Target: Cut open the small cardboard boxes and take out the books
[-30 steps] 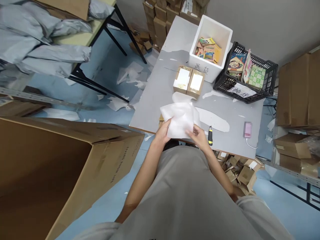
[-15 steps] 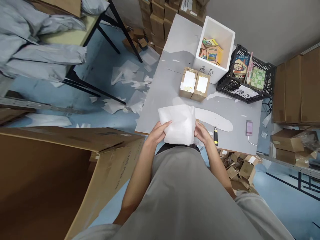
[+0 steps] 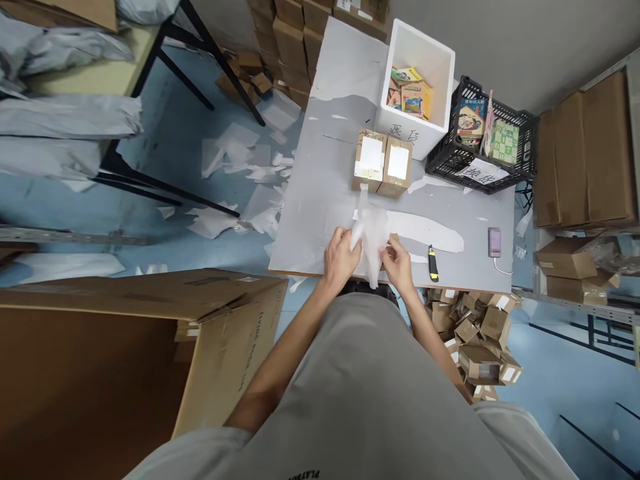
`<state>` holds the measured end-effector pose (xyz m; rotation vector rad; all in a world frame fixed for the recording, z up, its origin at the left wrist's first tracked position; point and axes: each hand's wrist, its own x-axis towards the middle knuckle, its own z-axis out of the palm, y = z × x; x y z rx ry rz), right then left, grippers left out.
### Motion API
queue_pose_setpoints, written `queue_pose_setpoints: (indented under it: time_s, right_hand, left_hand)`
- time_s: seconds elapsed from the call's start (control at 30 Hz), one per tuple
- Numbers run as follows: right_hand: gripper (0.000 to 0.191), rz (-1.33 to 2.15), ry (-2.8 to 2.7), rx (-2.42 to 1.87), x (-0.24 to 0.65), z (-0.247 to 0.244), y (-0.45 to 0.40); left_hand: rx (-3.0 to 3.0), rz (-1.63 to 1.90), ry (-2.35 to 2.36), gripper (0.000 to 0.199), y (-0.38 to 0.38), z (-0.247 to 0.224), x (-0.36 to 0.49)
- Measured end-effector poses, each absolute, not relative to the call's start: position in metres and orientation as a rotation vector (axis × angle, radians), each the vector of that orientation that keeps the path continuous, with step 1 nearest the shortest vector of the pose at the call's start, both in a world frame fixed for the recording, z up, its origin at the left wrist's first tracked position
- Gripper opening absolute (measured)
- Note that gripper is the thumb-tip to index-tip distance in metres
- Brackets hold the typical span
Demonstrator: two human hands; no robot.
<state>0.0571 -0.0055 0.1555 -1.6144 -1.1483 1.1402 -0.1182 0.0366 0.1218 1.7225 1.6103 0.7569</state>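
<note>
Head view: the surface [image 3: 310, 213] carries a tub [image 3: 424, 139] and crate [image 3: 445, 162] far right, two boxes [image 3: 371, 163] nearer. Above its near edge, left hand [image 3: 341, 260] and right hand [image 3: 399, 265] pinch a white sheet [image 3: 371, 237]. A knife [image 3: 433, 265] lies right. Handling the bunched sheet seems the current step; the next move likely calls for a light, two-sided hold.

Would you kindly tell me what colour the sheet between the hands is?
The sheet is white, showing best in the head view.
</note>
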Motion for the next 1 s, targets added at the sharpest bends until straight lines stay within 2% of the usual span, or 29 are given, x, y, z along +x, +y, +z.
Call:
queue_pose_setpoints:
  time_s: [0.2, 0.4, 0.53, 0.63, 0.73, 0.87, 1.0]
  right_hand:
    - [0.046, 1.128, -1.239, -1.588, 0.042, 0.161, -0.009]
    - [0.056, 1.036, -1.118, -1.679, 0.067, 0.142, -0.006]
    - [0.035, 0.993, -1.107, -1.689, 0.089, 0.136, -0.005]
    - [0.024, 0.865, -1.100, -1.732, 0.106, 0.137, -0.005]
    - [0.027, 0.749, -1.034, -1.795, 0.122, 0.139, -0.006]
    - [0.029, 0.665, -0.989, -1.827, 0.135, 0.140, -0.007]
    - [0.023, 0.594, -1.011, -1.814, 0.136, 0.146, -0.011]
  left_hand:
    - [1.669, 0.738, 1.380, 0.018, 0.026, 0.135, -0.105]
    - [1.347, 0.818, 1.058, 0.042, 0.024, 0.126, -0.098]
    - [1.169, 0.769, 0.906, 0.043, 0.030, 0.106, -0.107]
    - [1.271, 0.765, 1.069, 0.032, 0.034, 0.090, -0.123]
    - [1.488, 0.602, 1.208, 0.024, 0.034, 0.073, -0.137]
    - [1.711, 0.400, 1.183, 0.029, 0.027, 0.054, -0.139]
    - [1.882, 0.395, 1.155, 0.043, 0.025, 0.048, -0.137]
